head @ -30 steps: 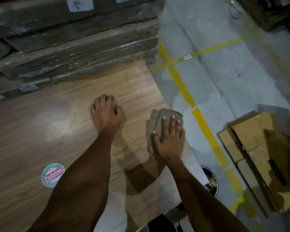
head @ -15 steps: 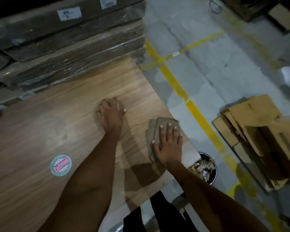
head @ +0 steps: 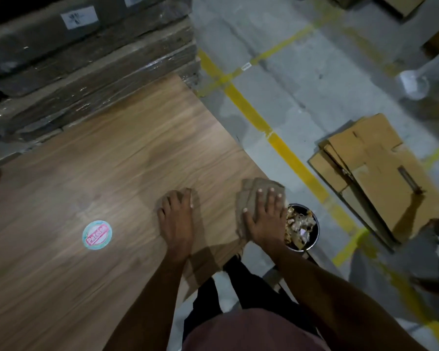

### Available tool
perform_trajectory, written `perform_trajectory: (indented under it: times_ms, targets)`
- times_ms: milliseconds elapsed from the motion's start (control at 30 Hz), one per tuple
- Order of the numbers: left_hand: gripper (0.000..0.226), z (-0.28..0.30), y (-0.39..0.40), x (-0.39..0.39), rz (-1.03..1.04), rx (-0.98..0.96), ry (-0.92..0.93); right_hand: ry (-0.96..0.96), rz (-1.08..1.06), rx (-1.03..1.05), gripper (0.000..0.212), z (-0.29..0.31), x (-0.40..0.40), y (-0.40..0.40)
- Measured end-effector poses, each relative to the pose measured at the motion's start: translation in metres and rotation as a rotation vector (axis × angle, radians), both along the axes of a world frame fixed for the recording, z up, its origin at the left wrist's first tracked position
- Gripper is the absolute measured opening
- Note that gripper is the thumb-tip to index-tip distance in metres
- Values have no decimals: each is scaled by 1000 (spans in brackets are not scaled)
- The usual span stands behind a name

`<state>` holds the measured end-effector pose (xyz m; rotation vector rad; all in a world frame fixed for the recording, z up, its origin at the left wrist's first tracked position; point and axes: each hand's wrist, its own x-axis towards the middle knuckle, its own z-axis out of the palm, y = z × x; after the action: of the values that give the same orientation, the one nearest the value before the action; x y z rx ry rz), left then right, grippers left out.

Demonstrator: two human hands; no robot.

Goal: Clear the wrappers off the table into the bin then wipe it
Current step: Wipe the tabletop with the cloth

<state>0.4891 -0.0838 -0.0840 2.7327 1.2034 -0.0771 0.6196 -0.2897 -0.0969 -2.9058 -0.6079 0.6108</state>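
Wood-grain table [head: 91, 178], wrapped boxes [head: 86, 72] stacked behind; grey floor w/ yellow lines [head: 284, 153], flat cardboard [head: 373, 173] at right. My right hand [head: 265, 219] lies flat, fingers spread, pressing cloth [head: 251, 196] at table's corner, just above the wrapper-filled bin [head: 302, 226]. Left hand [head: 176, 219] rests palm-down, holding nothing. Round sticker [head: 97, 234] reads "Patelsa".

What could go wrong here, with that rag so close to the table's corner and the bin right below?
The right hand presses the cloth flat at the table corner, directly above the bin; a further push might slide the cloth off the edge into the rubbish. The left hand seems to cover something small that cannot be made out; swept sideways, it could miss the bin and land on the floor. The round sticker may resist wiping.
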Motion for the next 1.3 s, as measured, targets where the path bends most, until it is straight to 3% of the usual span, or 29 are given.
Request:
perform_trajectory:
  times_ms: [100,400,567,700,767,867,933,1000,1033,1100,1200,1300]
  targets:
    - [43,-4,-14,-26,-18,-32,41,98,-276,55,76,8,-12,9]
    - [46,12,-14,-49,-83,-136,76,172,86,-19,62,25,-40,1]
    - [43,27,-20,-59,-68,-305,31,418,-13,178,53,52,-63,29]
    - [28,42,-41,-72,51,-410,-144,554,-149,390,33,74,-71,39]
    - [36,59,-55,-77,194,-619,-316,707,-295,491,34,83,-70,45]
    - [51,87,-70,-72,496,-1165,-569,909,-491,622,45,97,-64,57]
    - [73,97,-76,-66,691,-1389,-621,850,-404,665,40,103,-61,64]
    - [79,101,-79,-63,819,-1476,-724,708,-245,720,17,108,-58,66]
    - [79,105,-82,-62,847,-1487,-786,697,-202,751,8,113,-58,67]
    - [69,112,-86,-60,884,-1464,-889,803,-144,795,29,120,-59,67]
    - [35,115,-92,-60,913,-1317,-978,945,-74,734,40,123,-65,64]
    - [14,117,-94,-66,1050,-1237,-1064,1139,-189,707,24,129,-68,67]
